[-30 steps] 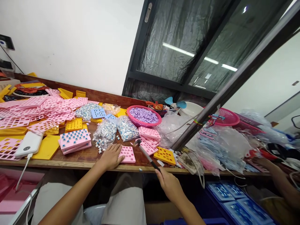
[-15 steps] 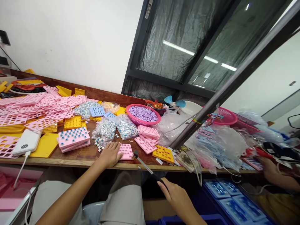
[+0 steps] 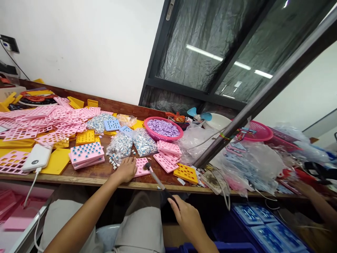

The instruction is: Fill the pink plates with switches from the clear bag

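My left hand (image 3: 125,170) lies flat with fingers spread on the left edge of a small pink tray (image 3: 142,166) near the front of the wooden bench (image 3: 100,174). My right hand (image 3: 185,216) is closed round the dark handle of a small hammer (image 3: 154,176), below the bench edge. The hammer's head rests over the pink tray's right side. Clear bags of small white-and-blue parts (image 3: 119,146) lie just behind my left hand.
A pink stack filled with blue parts (image 3: 87,155), a white power bank (image 3: 37,157), loose pink and yellow trays (image 3: 39,121), a pink basket of purple parts (image 3: 162,129), a slanted metal pole (image 3: 252,108), blue bins (image 3: 265,228) below right. Another person's arm (image 3: 316,202) shows at right.
The hammer head has come down and left from the pink stacks onto the small pink tray. My right hand dropped below the bench edge. My left hand stays on the tray.
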Demonstrator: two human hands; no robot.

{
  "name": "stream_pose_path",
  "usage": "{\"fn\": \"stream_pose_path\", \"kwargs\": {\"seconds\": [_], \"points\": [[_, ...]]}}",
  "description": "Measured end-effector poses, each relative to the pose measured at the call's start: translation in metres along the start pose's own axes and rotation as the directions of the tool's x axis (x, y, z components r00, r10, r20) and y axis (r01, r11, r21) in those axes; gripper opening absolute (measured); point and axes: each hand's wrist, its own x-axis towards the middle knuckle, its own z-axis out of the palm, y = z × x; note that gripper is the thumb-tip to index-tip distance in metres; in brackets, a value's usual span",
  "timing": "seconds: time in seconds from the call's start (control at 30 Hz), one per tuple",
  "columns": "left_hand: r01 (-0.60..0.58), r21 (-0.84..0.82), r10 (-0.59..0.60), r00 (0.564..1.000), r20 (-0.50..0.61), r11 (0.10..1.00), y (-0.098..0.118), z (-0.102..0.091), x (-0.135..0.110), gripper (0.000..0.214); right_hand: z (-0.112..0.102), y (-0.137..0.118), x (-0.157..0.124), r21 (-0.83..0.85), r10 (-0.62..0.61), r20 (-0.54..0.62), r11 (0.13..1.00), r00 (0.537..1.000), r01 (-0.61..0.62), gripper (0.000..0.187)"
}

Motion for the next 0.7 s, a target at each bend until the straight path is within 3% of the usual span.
{"fn": "stream_pose_path", "kwargs": {"seconds": [0.13, 0.23, 0.43, 0.53, 0.63, 0.7], "points": [[-0.022, 0.005, 0.022, 1.000, -0.014, 1.000, -0.001, -0.002, -0.001, 0.050, 0.010, 0.004, 0.001, -0.079, -0.011, 0.012, 0.997, 1.000, 0.012, 0.053], [-0.015, 0.020, 0.015, 0.999, -0.028, 1.000, -0.002, -0.005, 0.001, 0.046, 0.005, 0.008, 0.000, -0.088, 0.011, 0.022, 0.996, 1.000, -0.009, 0.055], [0.023, 0.058, -0.017, 0.995, -0.102, 0.998, -0.007, -0.027, 0.023, 0.051, -0.019, 0.005, -0.004, 0.196, 0.042, -0.094, 0.980, 0.995, -0.023, 0.043], [-0.135, 0.047, 0.140, 0.982, -0.125, 0.990, -0.004, -0.033, 0.043, 0.042, -0.012, 0.001, -0.008, 0.222, -0.006, -0.076, 0.975, 0.997, 0.023, 0.043], [-0.356, 0.026, 0.357, 0.930, -0.087, 0.934, 0.002, -0.027, 0.059, 0.032, 0.004, -0.003, -0.012, 0.076, -0.098, 0.025, 0.993, 0.995, 0.096, 0.042], [-0.443, 0.017, 0.443, 0.895, -0.058, 0.896, 0.004, -0.018, 0.064, 0.031, 0.012, -0.003, -0.015, 0.013, -0.135, 0.081, 0.991, 0.988, 0.134, 0.040]]}}
